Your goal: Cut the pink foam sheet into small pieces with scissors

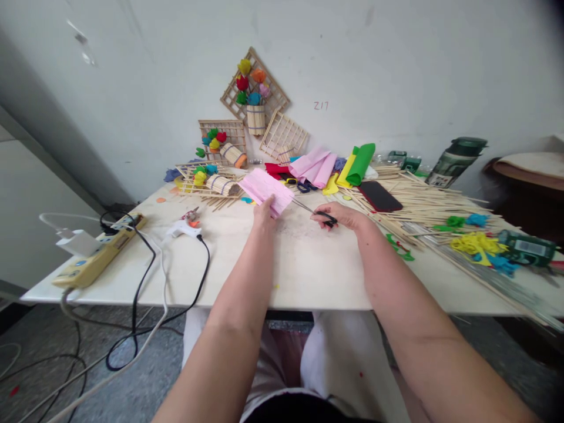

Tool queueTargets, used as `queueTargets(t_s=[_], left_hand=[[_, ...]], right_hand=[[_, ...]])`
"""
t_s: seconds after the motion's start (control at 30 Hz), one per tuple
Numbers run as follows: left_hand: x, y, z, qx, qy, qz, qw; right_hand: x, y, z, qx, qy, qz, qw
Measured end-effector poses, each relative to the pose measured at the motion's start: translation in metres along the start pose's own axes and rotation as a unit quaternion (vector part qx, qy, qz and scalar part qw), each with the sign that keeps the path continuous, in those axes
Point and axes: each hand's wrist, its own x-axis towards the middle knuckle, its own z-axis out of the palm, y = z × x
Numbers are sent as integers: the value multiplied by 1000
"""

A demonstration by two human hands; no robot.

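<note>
Plain wall (396, 64) behind a pale tabletop (317, 276), with 3 stick lattices set along the back, the largest (231, 96) standing on its corner and bearing coloured flowers. Near the middle of the tabletop, the left hand (264, 210) is closed to a pinch on the lower edge of a pink sheet (263, 187), which is held at a slant, thumb uppermost. Just to its right, the right hand (339, 215) has its fingers curled about the handles of the scissors (315, 212); the blades point to the sheet's right edge, though whether they touch it cannot be told. Beyond lie more pink paper (315, 166) and a green roll (361, 164). At right, a dark phone (380, 195) rests among thin sticks (427, 197); at left, a white glue gun (185, 229) lies near a power strip (99, 252).
</note>
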Motion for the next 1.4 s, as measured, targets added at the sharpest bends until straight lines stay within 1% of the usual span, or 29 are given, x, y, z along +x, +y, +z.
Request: queueTargets(t_s=[0.13,0.3,0.43,0.53,0.7,0.97,1.27,1.4], left_hand=[[-4,1,3,-17,-10,-16,1000],[-14,2,8,-4,6,-39,999],[-17,2,10,-3,9,-59,998],[-17,2,9,-9,1,-67,998],[-17,2,9,-17,-8,-76,997],[-17,3,9,-21,-15,-79,997],[-19,5,10,-18,-14,-69,997],[-19,5,10,-18,-18,-68,997]], right_hand=[[7,4,7,-19,8,14,1000],[7,0,18,-4,15,-2,1000],[4,-5,23,35,16,-7,999],[5,-4,25,69,18,2,997],[8,-1,26,85,21,9,996],[8,-4,28,97,28,18,995],[5,-13,32,126,50,48,990],[8,-10,32,139,53,45,988]])
